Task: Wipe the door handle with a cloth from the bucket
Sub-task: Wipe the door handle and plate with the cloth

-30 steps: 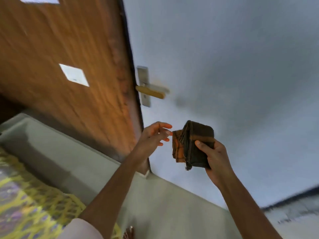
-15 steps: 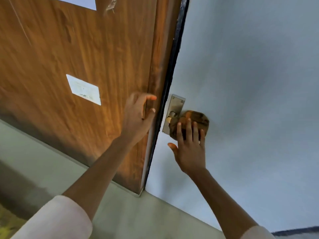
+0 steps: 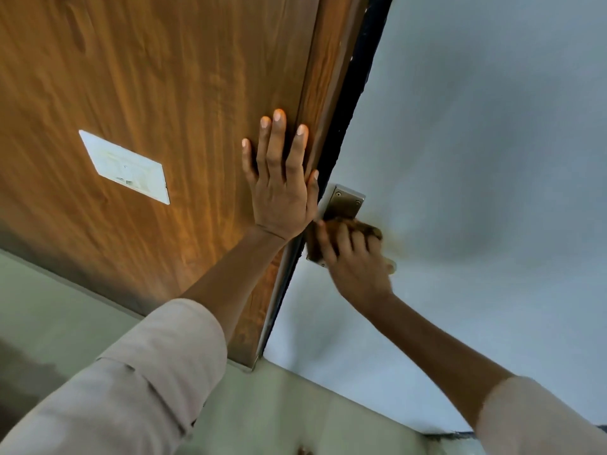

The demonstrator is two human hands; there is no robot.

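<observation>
Grey door (image 3: 476,159) | right hand (image 3: 358,264), cloth (image 3: 364,228) blurred | handle hidden

Single view, head-worn wide-angle camera. Looks forward and slightly down, rolled clockwise so door edges slant across frame. Very near scene: wooden panel (image 3: 157,103) fills upper left, grey door (image 3: 476,159) fills right, dark gap between them runs diagonally from top centre. Both forearms enter from bottom edge, left hand (image 3: 279,188) and right hand (image 3: 358,264) near frame centre, at arm's reach. Strip of floor (image 3: 295,412) along bottom. Edge blur and bending typical of wide lens. No second view, so no overlap.
</observation>
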